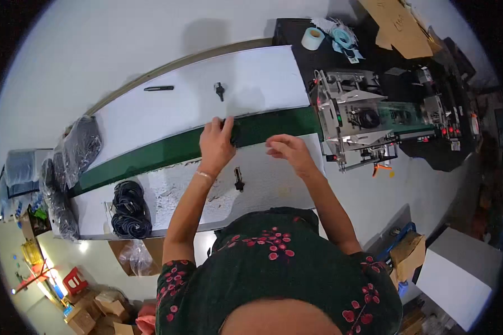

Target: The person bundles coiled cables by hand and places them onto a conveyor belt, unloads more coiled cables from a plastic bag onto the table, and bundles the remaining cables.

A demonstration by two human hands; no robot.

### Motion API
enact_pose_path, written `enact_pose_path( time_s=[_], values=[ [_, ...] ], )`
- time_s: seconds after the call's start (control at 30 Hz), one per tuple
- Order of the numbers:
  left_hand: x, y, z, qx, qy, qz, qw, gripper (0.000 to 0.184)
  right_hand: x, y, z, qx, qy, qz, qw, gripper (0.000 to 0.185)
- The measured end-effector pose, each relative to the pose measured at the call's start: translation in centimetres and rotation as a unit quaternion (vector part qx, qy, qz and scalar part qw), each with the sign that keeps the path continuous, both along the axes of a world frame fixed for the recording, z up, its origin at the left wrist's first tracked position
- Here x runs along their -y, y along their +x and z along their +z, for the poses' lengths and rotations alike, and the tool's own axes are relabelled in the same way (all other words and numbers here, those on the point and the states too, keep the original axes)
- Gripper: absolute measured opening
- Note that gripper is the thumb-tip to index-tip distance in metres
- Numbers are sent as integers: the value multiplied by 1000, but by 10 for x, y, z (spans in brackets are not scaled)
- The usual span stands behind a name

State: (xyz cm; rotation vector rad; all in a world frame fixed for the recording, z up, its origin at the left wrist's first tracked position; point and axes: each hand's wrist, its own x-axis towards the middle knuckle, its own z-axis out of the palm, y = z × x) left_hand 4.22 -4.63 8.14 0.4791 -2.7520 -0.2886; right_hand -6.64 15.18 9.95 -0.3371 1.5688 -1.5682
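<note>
- Black, looped cables [129, 212] are piled on the near white board [193, 204]; loose loops could tangle.
- The left hand [217, 144] is part open over the flat green belt [167, 149], a dark thing [223, 123] at its fingers. Its grip cannot be told; a weak one could let it slip.
- The small black-and-silver tool [238, 178] lies between the arms; a bump could knock it.
- The right hand [292, 152], half open, looks empty.
- By the silver metal machine [346, 120], fingers could get pinched.

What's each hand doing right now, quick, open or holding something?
Left hand: over the green belt; can't tell whether it's holding anything.
Right hand: partly open, nothing visible in it.
</note>
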Motion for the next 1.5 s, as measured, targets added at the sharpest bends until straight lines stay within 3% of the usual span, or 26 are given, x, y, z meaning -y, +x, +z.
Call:
enact_pose_path(
  time_s=[0.07, 0.13, 0.23, 0.6, 0.77, 0.93, 1.07, 1.13, 1.27, 1.4, 1.5],
  values=[
    [7, -15, -14, -25, 16, -45, 999, 61, -17, -4, -28, 46, 42, -41, 997, 22],
    [-2, -35, -23, 48, 104, -50, 992, 69, -28, -3, -50, 85, 54, -52, 994, 22],
    [-25, -43, -73, -21, 17, -48, 998, 79, -44, 3, -73, 119, 73, -68, 988, 22],
    [-66, -32, -68, -51, 33, -64, 996, 59, -51, 1, -81, 142, 75, -75, 984, 20],
    [-78, -80, -76, -34, 129, -28, 991, 51, -47, -3, -81, 100, 108, -49, 988, 20],
    [-102, -111, -79, 90, 93, -39, 991, 40, -57, -2, -86, 69, 97, -30, 992, 20],
    [-84, -157, -106, 104, 47, -234, 965, 29, -61, -3, -95, 96, 57, -28, 993, 20],
    [-91, -164, -97, 85, 72, -233, 966, 29, -64, -6, -92, 93, 51, -32, 994, 19],
    [-90, -149, -85, 53, 138, -208, 967, 30, -56, -2, -89, 106, 20, -26, 994, 19],
    [-96, -94, -81, -156, 224, -171, 947, 36, -56, -2, -80, 94, 31, -6, 995, 20],
    [-77, -33, -62, -113, 295, -116, 942, 38, -61, -2, -82, 107, 40, -12, 993, 20]
  ],
)
